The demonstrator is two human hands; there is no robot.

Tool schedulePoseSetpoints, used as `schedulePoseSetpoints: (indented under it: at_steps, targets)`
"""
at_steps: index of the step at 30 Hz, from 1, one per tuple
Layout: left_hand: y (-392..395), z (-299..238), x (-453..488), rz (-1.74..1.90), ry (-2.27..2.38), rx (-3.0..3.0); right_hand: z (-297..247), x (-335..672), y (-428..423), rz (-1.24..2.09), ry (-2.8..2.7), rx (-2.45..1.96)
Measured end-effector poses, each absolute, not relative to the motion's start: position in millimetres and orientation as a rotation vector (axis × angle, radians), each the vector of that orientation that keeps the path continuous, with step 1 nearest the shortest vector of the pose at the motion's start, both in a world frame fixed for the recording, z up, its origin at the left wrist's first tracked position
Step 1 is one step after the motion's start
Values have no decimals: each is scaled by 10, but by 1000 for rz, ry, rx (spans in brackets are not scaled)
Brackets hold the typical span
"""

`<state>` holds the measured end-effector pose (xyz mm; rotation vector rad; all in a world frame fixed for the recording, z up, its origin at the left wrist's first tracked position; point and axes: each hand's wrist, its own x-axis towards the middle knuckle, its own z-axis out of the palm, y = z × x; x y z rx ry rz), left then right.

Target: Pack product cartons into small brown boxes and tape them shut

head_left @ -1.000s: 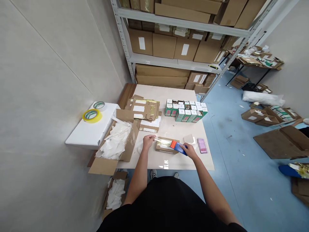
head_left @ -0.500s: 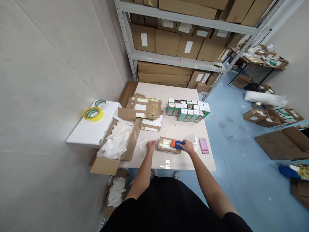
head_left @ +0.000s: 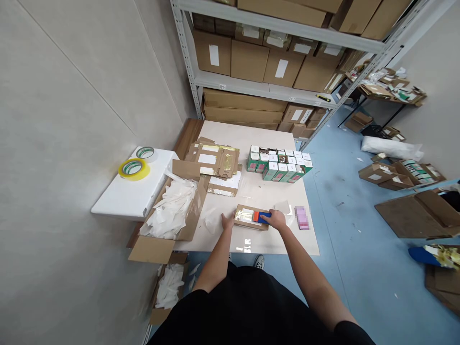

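The right hand (head_left: 277,219) grips a blue-and-orange plastic tape dispenser (head_left: 261,216), its fingers wrapped over the blue body, and presses it flat on top of a small brown cardboard box (head_left: 249,218) that lies on the pale tabletop (head_left: 273,239) directly between the two hands. The left hand (head_left: 227,221) rests against the left end of that box with its fingers bent against the cardboard, steadying it; whether it fully grasps the box cannot be told. A glossy strip of clear tape shows along the top of the box, just left of the dispenser.

Just beyond the right hand lies a small pale square card (head_left: 282,207), and to that hand's right sits a blurred pink packet (head_left: 302,216). Further ahead of the right hand stands a tight cluster of green-and-white cartons (head_left: 278,164). Ahead of the left hand lies a heap of flattened brown cardboard blanks (head_left: 215,162). To the left of the left hand, an open brown carton full of white bags (head_left: 172,206) leans at the table's edge, and further left a yellow-rimmed roll of tape (head_left: 131,169) lies on a white side shelf (head_left: 122,201).
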<state>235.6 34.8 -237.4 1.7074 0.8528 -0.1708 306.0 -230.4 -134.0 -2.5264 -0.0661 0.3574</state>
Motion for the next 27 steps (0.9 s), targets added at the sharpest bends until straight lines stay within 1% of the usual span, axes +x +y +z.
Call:
schedulePoseSetpoints:
  at_steps: [3,5,6,8,10,12,15,20,27]
  targets:
    - [356,-2281,2369,-141,989,1737,-1308,3074,-2260,394,-110,-2592]
    - [365,-2183,2400,-71,948,1840,-1269,3098,-2244,472,-145,-2657]
    - [363,-2128,2422,-44,851,1926,-1241,3116,-2238,536,-174,-2703]
    - [340,-2025,2476,-73,514,2130,-1175,3160,-2232,687,-253,-2798]
    - [296,-1947,2541,-238,163,2301,-1104,3206,-2229,809,-316,-2856]
    - [246,-1907,2604,-445,-7,2413,-1043,3246,-2231,861,-331,-2876]
    - [163,-1913,2669,-629,6,2487,-987,3292,-2256,878,-321,-2876]
    - [-64,-1984,2676,-674,70,2500,-937,3365,-2466,874,-327,-2866]
    - [-244,-2028,2667,-674,101,2508,-987,3463,-3421,817,-220,-2937]
